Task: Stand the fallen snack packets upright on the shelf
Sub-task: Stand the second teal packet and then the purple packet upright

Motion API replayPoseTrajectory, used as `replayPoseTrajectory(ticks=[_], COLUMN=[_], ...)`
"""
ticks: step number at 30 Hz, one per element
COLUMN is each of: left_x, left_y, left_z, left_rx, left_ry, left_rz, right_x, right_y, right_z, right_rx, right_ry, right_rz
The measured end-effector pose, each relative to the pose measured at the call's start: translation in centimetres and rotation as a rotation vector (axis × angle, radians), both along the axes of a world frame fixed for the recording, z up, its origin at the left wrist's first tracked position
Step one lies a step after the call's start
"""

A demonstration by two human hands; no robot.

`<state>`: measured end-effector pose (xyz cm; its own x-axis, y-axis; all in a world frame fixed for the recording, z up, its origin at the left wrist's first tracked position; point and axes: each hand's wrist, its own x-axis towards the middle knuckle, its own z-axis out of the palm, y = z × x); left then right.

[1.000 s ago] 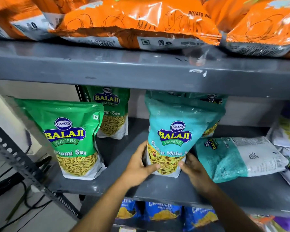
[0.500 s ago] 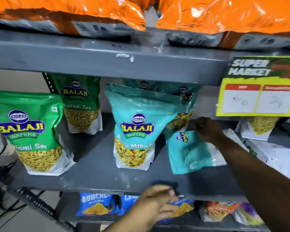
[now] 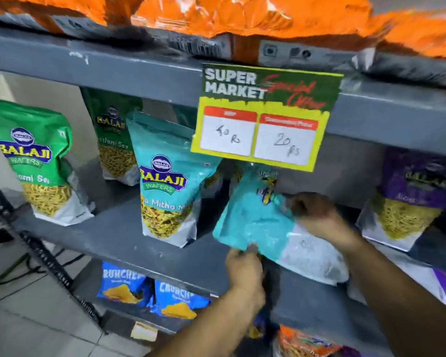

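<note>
Teal packet [image 3: 258, 222]: lies tilted on the middle shelf [image 3: 129, 235], teal top down-left toward the front edge, white base up-right; it is between the standing teal packet [image 3: 165, 181] and the purple packet [image 3: 407, 199].
Left hand [image 3: 243, 269]: pinches the packet's lower teal edge between its fingers, closed on it; likely there to steer the top seam round.
Right hand [image 3: 322, 217]: lies over the packet's upper right side, fingers curled on the film, gripping it; the thumb side is blurred.
Packet against grip: it spans the gap between both hands, most of its body below and left of the right hand, above the left.
Why held so: two opposite holds should let the limp pouch be turned base-down.
Sign [image 3: 263, 117]: hangs from the shelf above, hiding the packet's far end.
Green packets [image 3: 34, 161]: stand upright already.
</note>
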<state>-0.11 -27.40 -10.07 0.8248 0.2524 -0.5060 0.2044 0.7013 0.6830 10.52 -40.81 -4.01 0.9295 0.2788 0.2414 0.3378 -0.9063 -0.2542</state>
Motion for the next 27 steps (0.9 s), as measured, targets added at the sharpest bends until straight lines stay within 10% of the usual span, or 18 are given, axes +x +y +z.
replayPoseTrajectory(ticks=[5, 11, 19, 27], left_x=[2.3, 6.1, 7.3, 1.8], left_y=[2.2, 5.6, 6.7, 5.8], left_z=[5.6, 7.0, 3.6, 3.9], left_rx=[0.418, 0.578, 0.524, 1.073], left_ry=[-0.400, -0.551, -0.521, -0.557], left_rz=[0.191, -0.026, -0.111, -0.018], right_x=[-2.8, -5.7, -7.8, -13.5], right_y=[-2.0, 1.1, 3.3, 9.1], right_z=[0.3, -3.9, -6.8, -10.4], right_rx=[0.701, 1.027, 1.090, 0.718], right_ry=[-0.122, -0.185, -0.208, -0.147], right_rz=[-0.078, -0.249, -0.331, -0.211])
